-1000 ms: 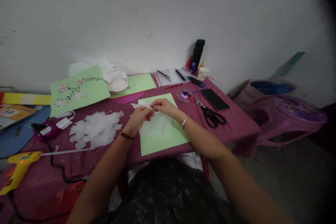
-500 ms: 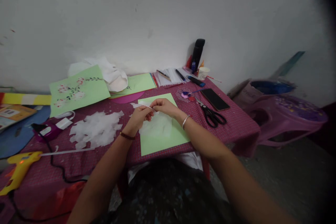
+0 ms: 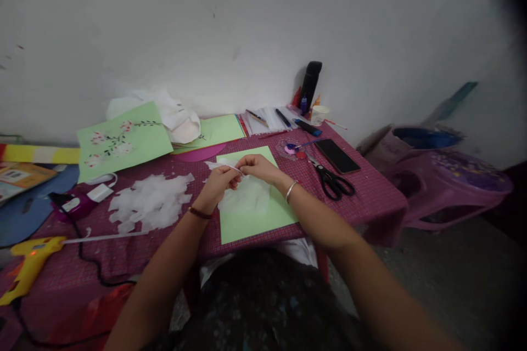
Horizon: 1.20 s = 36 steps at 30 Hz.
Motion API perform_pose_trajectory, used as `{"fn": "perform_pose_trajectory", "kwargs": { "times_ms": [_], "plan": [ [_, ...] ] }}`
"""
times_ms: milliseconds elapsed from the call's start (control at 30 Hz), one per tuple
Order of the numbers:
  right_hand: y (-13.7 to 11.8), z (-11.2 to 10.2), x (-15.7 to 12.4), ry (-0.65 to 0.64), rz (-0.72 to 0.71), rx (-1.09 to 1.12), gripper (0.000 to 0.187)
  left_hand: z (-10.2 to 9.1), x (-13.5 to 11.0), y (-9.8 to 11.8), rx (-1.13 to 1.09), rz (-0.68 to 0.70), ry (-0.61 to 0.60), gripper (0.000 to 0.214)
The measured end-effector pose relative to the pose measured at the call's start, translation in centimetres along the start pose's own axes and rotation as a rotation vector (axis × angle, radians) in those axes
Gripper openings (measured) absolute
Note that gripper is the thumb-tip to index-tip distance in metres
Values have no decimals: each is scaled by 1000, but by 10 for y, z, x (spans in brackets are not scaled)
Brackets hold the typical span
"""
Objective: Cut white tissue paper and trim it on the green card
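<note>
My left hand [image 3: 219, 183] and my right hand [image 3: 260, 168] meet over a light green sheet [image 3: 247, 228]. Both are closed, pinching a thin white tissue paper [image 3: 224, 163] between their fingertips. Part of that tissue is hidden by the fingers. Beneath my hands, a wider piece of translucent white tissue [image 3: 251, 197] lies on the green sheet. Left of my left hand is a heap of torn white tissue pieces [image 3: 151, 203] on the checked tablecloth.
Scissors [image 3: 332, 180] and a phone [image 3: 337, 156] lie to the right. A yellow glue gun [image 3: 35, 263] with a black cord is at the left. A green sheet with painted flowers [image 3: 123, 145] leans at the back; a paper cup [image 3: 320, 115] stands near the wall.
</note>
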State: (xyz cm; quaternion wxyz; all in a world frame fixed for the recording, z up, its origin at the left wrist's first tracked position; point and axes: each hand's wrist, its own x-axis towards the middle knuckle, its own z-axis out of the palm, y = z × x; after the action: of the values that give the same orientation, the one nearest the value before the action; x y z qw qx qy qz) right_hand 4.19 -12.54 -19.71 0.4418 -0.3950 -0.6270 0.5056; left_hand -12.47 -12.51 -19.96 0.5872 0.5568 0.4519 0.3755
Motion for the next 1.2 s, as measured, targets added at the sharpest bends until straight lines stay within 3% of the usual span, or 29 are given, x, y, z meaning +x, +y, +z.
{"fn": "perform_pose_trajectory", "kwargs": {
  "times_ms": [333, 800, 1200],
  "plan": [
    [8, -1, 3, -4, -6, -36, 11, 1, 2, -3, 43, 11, 15, 14],
    [18, -1, 5, 50, -60, -154, 24, 6, -2, -5, 253, 121, 24, 11],
    [15, 2, 9, 86, -22, -37, 21, 5, 2, -5, 86, 117, 51, 13]
  ]
}}
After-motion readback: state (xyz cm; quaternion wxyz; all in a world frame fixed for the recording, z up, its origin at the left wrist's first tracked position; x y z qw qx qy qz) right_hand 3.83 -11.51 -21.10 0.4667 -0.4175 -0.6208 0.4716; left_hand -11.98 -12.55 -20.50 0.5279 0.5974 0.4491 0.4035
